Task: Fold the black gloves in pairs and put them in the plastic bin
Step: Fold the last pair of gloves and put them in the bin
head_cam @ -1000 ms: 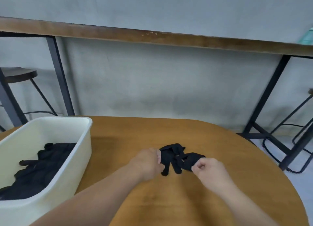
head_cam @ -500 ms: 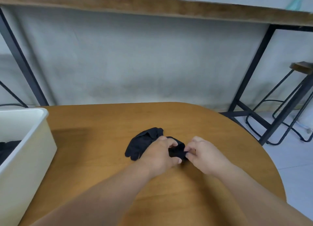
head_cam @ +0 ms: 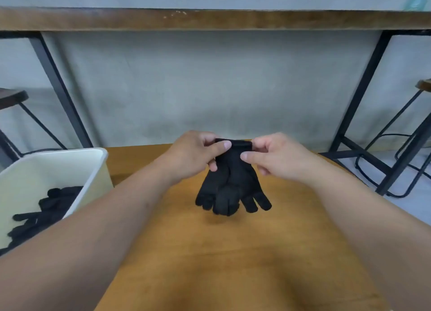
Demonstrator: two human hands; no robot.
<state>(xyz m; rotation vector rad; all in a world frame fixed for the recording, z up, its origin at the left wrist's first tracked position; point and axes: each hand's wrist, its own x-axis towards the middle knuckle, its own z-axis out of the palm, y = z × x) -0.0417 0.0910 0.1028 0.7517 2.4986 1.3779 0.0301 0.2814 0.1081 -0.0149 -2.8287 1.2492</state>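
A pair of black gloves [head_cam: 232, 187] hangs in the air above the round wooden table [head_cam: 233, 264], fingers pointing down, one glove laid over the other. My left hand [head_cam: 196, 154] pinches the cuff at its left end and my right hand [head_cam: 277, 157] pinches it at the right end. The cream plastic bin [head_cam: 70, 161] stands at the left on the table, with several black gloves [head_cam: 44, 210] lying inside it.
A long wooden counter [head_cam: 210, 19] on black metal legs runs across the back against a grey wall. Stools stand at the far left [head_cam: 11, 98] and far right [head_cam: 410, 133]. The table's right edge curves away near my right forearm.
The gloves lay on the table under my hands before. Now both hands have lifted them by the cuff and they hang clear of the table. The view has shifted left, showing more of the bin.
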